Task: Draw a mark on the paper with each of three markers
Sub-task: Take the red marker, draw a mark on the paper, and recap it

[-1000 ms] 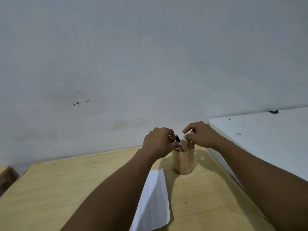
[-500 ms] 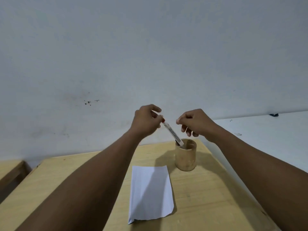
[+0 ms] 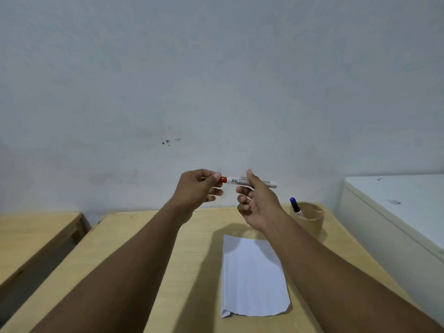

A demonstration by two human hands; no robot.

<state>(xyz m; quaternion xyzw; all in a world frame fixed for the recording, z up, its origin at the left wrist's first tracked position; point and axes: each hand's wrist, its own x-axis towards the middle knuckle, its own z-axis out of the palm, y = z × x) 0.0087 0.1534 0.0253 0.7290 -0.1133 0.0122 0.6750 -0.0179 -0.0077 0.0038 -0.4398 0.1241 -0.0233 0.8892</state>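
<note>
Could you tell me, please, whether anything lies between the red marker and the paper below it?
Nothing visible does. The red marker is held level in the air by the left hand and right hand. The paper lies bare on the table; the cup stands beside it.

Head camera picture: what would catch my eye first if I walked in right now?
First, the two hands raised in mid-air before the pale wall, left hand and right hand holding a red-capped marker level between them. Below lies a blank white paper on the wooden table. At the back right stands a round wooden cup with a blue-capped marker poking out.
</note>
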